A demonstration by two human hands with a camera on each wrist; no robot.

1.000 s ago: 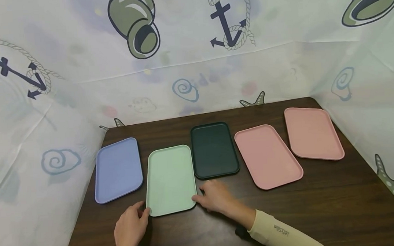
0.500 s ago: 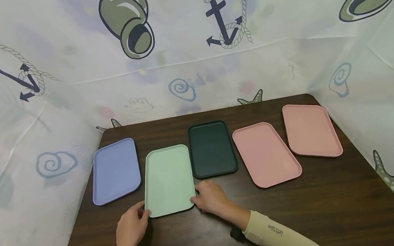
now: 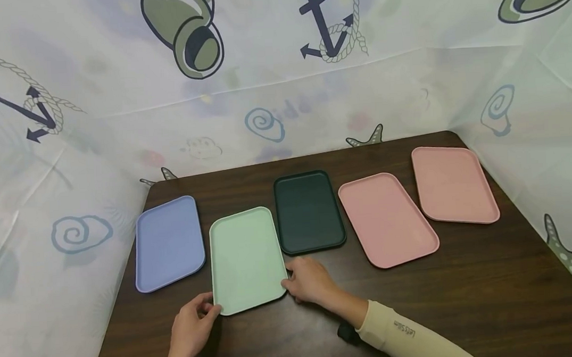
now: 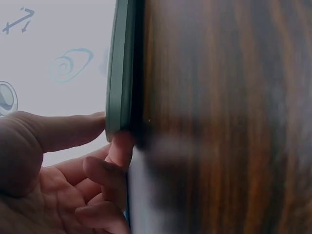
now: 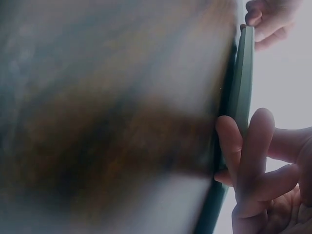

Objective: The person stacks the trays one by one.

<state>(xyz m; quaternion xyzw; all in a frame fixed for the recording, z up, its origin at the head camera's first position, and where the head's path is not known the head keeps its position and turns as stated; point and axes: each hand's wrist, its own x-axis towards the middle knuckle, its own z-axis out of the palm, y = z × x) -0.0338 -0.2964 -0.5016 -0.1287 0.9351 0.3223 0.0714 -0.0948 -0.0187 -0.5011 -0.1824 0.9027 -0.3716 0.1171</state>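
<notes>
A light green tray (image 3: 248,260) lies between both hands, its near edge slightly slanted. My left hand (image 3: 191,327) pinches its near left corner; in the left wrist view the thumb (image 4: 73,130) is on the rim and a fingertip (image 4: 122,146) underneath. On the near part of the right edge, my right hand (image 3: 311,281) holds the tray between thumb and fingers. The right wrist view shows those fingers (image 5: 256,141) at the tray's side wall (image 5: 242,87). Just beyond the right hand lies a dark green tray (image 3: 310,212), close alongside the light green one.
A blue tray (image 3: 169,245) lies to the left. Two pink trays are on the right, one slanted (image 3: 388,219) and one near the far corner (image 3: 454,184). All rest on a dark wood table (image 3: 463,288). Printed white cloth (image 3: 302,114) surrounds its back and sides.
The light green tray has turned a little, its near end shifting right, with both hands still on it. The other trays stay put; the head view has shifted slightly.
</notes>
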